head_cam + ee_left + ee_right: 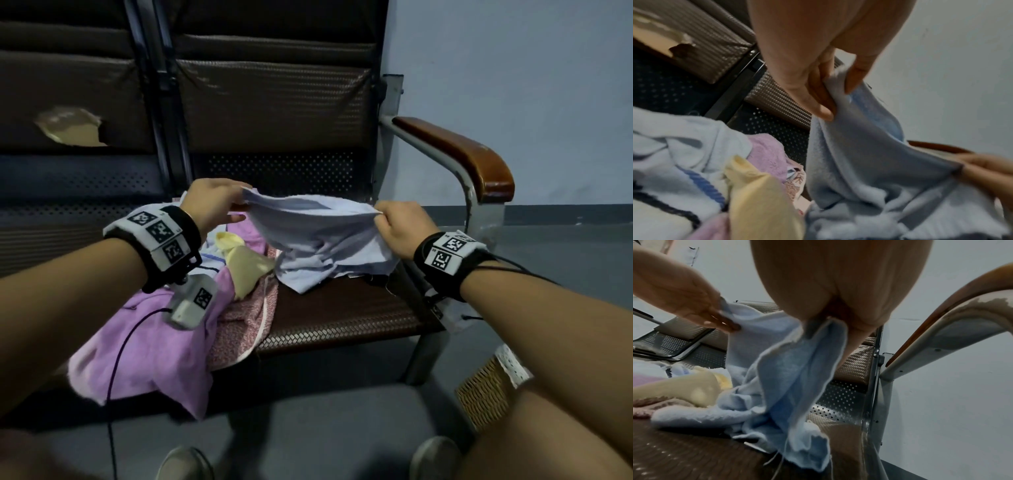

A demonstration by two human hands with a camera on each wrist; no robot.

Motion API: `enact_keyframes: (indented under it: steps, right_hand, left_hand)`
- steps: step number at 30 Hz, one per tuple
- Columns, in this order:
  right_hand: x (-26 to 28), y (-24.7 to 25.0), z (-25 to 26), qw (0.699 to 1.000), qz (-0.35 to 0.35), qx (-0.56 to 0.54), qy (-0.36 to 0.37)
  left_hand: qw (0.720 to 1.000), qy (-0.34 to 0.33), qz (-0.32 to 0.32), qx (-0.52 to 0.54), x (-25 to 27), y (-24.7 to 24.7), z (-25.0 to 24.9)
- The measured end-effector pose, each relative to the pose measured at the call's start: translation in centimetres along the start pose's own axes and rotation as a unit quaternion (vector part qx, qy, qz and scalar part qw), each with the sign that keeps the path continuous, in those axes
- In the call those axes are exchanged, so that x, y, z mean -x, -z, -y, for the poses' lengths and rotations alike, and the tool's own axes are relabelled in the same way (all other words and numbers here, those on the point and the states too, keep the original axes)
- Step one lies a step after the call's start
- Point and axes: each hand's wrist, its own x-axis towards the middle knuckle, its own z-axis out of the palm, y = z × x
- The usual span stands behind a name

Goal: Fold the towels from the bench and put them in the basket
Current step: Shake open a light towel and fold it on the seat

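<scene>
A light blue towel (318,236) hangs stretched between both hands above the bench seat (342,315), its lower part still bunched on the seat. My left hand (219,202) pinches its upper left corner (836,84) between thumb and fingers. My right hand (397,226) pinches the upper right corner (818,327). Left of it lies a pile: a purple towel (150,349) drooping over the seat's front edge, a yellow towel (246,263), a pink patterned one (246,315) and a white one with blue stripes (684,162). The woven basket (486,390) stands on the floor at the lower right, half hidden by my right forearm.
The bench has a brown padded back (274,102) with a torn patch (68,126) on the left seat. A wooden armrest (462,154) on a metal frame bounds the right side. Grey floor (325,428) and my shoes (435,459) are below; a pale wall (513,68) rises at right.
</scene>
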Motion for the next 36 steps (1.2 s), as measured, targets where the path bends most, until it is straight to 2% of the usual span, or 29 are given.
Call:
enact_keyframes:
  steps: [1,3,4,6,9,14,18,21,25,28,30,33,36]
  right_hand:
    - [-0.1,0.3,0.2,1.0,-0.011,0.011,-0.004]
    - [-0.5,1.1,0.7,0.999,-0.042,0.018,-0.018]
    - [-0.7,1.4,0.8,0.998,-0.057,0.01,-0.031]
    - [-1.4,2.1,1.1,0.995,-0.071,-0.011,-0.064]
    - [-2.3,3.3,1.9,0.995,-0.058,-0.039,-0.068]
    - [-3.5,6.4,2.8,0.993,-0.079,-0.081,-0.033]
    - [-5.4,10.0,2.4,0.991,-0.094,-0.098,0.013]
    - [-6.4,12.0,1.8,0.982,-0.109,-0.156,-0.019]
    - [-7.5,13.1,2.3,0.973,-0.07,-0.206,-0.083]
    - [-8.3,13.6,3.3,0.949,-0.052,-0.267,-0.16]
    - [-8.6,13.5,4.2,0.911,-0.006,-0.359,-0.201]
    - [-8.0,13.2,6.5,0.834,0.044,-0.503,-0.222]
    - [-7.1,13.0,8.5,0.792,0.068,-0.571,-0.203]
  left_hand:
    - [0.997,-0.029,0.011,-0.066,0.1,0.1,0.1]
    - [0.972,-0.095,0.009,-0.216,0.1,0.3,0.3]
    - [0.956,-0.122,-0.013,-0.268,0.1,0.4,0.4]
    - [0.937,-0.167,-0.073,-0.299,0.0,0.6,0.0]
    - [0.937,-0.188,-0.105,-0.275,-0.9,0.9,-1.2]
    - [0.962,-0.182,-0.125,-0.162,-2.6,0.8,-4.7]
    - [0.943,-0.249,-0.163,-0.152,-3.3,2.1,-8.3]
    - [0.933,-0.258,-0.19,-0.161,-3.6,3.3,-10.5]
    - [0.949,-0.217,-0.199,-0.115,-3.9,3.0,-12.0]
    - [0.965,-0.162,-0.205,-0.012,-3.7,1.4,-12.8]
    - [0.971,-0.131,-0.192,0.051,-2.9,-0.3,-13.2]
    - [0.981,-0.108,-0.105,0.124,-0.8,-3.7,-13.4]
    - [0.983,-0.143,0.006,0.112,2.2,-6.7,-12.7]
